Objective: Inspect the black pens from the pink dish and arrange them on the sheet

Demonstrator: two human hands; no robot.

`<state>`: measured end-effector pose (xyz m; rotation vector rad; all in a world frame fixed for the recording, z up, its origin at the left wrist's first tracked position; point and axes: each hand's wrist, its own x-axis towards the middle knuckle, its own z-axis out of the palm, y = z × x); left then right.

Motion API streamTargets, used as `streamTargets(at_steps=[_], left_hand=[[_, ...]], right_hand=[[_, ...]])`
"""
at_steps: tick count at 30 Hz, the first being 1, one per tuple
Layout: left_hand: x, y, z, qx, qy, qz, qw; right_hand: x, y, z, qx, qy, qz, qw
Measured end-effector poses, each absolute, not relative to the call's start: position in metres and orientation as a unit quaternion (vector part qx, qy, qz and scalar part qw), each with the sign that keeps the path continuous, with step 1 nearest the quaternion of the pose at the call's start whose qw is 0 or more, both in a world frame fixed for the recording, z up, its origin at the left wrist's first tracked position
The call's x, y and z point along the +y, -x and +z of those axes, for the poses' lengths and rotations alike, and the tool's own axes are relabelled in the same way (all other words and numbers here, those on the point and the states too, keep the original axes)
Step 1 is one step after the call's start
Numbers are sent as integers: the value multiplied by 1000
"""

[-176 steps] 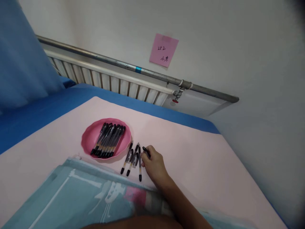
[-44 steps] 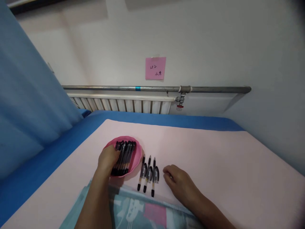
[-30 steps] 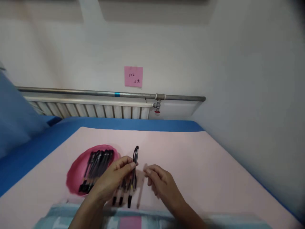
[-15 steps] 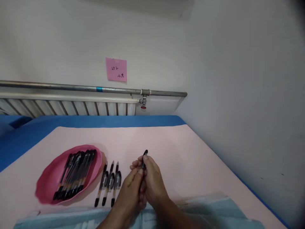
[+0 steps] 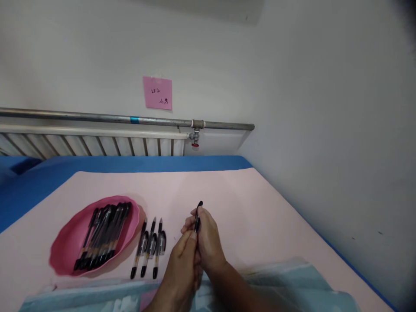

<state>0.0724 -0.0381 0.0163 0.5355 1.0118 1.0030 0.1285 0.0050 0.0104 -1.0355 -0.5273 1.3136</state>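
In front of me, both hands are closed on one black pen, held upright with its capped end up. My left hand grips the lower barrel, most of which is hidden by the fingers. My right hand pinches the black cap at the top; whether it is still fully seated cannot be made out. To the left of my hands lie three uncapped pens in a row, tips pointing away, with loose caps beside them.
A pink scalloped tray full of several capped pens stands at the left. The pink table cover has a blue border. Light blue cloth runs along the near edge. A radiator, a pipe and walls bound the table.
Both hands have shifted slightly, and more of the black pen now shows between them. The view has tilted a little. The tray and the row of pens are unchanged.
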Motion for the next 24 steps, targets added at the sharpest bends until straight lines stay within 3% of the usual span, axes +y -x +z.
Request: streamTargets(at_steps=[6,14,24], left_hand=[[-35,-63,22,451,-271,396,753],[-16,-50,11,437,-283,475,709],[-15,-47,9,458,-343,475,668]], right_hand=[[21,-160,12,-213,474,493,698],[6,-157,21,-411,532,546,501],[-3,-150,27,-467,558,485,486]])
